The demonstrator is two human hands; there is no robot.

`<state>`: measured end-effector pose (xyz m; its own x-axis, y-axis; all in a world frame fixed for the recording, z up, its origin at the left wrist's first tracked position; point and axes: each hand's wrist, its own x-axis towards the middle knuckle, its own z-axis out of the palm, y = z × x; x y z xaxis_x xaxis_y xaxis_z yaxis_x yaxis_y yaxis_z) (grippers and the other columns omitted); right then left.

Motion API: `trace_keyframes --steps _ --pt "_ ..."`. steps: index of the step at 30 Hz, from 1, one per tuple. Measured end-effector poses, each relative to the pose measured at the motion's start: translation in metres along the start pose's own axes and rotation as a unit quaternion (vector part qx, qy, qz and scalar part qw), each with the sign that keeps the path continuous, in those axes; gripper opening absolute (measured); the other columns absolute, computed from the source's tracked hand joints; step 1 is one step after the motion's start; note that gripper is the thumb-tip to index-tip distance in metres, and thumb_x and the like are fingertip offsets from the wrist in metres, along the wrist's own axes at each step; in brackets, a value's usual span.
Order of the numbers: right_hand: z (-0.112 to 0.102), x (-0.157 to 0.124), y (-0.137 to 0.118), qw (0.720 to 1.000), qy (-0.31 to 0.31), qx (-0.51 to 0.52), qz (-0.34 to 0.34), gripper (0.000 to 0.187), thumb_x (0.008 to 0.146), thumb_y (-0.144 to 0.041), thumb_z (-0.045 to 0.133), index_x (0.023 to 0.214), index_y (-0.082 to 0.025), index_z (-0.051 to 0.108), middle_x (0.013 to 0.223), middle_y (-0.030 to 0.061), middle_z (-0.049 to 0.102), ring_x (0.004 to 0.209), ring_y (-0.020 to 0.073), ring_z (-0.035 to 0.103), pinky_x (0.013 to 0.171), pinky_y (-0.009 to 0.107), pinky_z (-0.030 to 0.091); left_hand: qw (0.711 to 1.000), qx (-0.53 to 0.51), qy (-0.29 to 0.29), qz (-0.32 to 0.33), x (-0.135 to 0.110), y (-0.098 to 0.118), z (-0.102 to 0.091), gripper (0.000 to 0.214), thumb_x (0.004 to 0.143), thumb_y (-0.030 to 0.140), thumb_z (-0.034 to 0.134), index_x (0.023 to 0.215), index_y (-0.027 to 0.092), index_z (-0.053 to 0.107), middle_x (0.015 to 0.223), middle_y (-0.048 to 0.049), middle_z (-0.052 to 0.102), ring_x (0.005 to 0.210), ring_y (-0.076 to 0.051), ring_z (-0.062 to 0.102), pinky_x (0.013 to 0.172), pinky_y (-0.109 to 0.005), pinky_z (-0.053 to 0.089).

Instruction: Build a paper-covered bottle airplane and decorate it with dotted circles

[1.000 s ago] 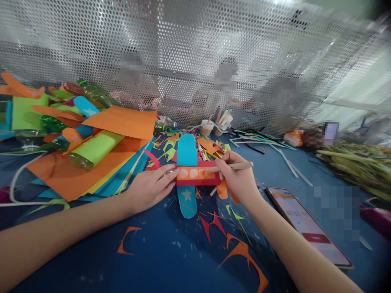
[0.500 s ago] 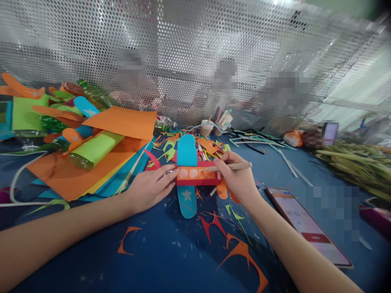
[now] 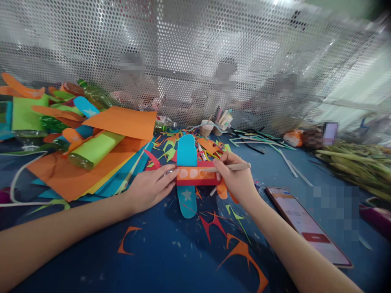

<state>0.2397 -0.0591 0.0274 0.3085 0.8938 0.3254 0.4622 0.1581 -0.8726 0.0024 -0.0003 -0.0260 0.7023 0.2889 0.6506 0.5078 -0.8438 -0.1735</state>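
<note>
A paper craft lies on the blue table (image 3: 171, 260): a long cyan strip (image 3: 187, 151) with a star, crossed by a red band (image 3: 198, 179) carrying an orange strip with pale circles. My left hand (image 3: 151, 188) rests flat beside the band's left end, its fingers stretched out and touching it. Over the band's right end, my right hand (image 3: 236, 177) pinches a thin wooden stick (image 3: 236, 166), with the stick's tip lying on the orange strip.
Sheets of orange, green and cyan paper (image 3: 91, 158) and green plastic bottles pile up at the left. Paper offcuts litter the table. A phone (image 3: 308, 226) lies at the right, green stalks (image 3: 354, 162) beyond it. Small cups with sticks (image 3: 215, 126) stand before a perforated metal screen; people sit behind.
My right hand and the stick have crept slightly to the left along the orange strip. My left hand has stayed in place.
</note>
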Motion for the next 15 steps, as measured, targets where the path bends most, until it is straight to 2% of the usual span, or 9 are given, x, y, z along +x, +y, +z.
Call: trace_keyframes --steps 11,15 --pt "0.0019 -0.0003 0.0 1.0 0.006 -0.005 -0.003 0.023 0.077 -0.025 0.057 0.058 -0.022 0.042 0.039 -0.0069 0.05 0.039 0.0097 0.044 0.047 0.024 0.035 1.0 0.002 0.005 0.003 0.0002 0.0006 -0.0007 0.03 0.092 0.027 0.046 0.119 0.017 0.053 0.117 -0.008 0.062 0.082 -0.016 0.066 0.065 -0.027 0.054" --pt "0.0015 -0.001 -0.0004 1.0 -0.012 -0.014 0.001 0.024 0.077 -0.025 0.057 0.057 -0.022 0.042 0.039 -0.0064 0.051 0.039 0.0096 0.045 0.048 0.024 0.035 1.0 0.004 0.006 0.003 -0.0001 0.0004 -0.0003 0.03 0.092 0.027 0.047 0.119 0.017 0.053 0.118 -0.0071 0.062 0.081 -0.016 0.066 0.065 -0.027 0.054"
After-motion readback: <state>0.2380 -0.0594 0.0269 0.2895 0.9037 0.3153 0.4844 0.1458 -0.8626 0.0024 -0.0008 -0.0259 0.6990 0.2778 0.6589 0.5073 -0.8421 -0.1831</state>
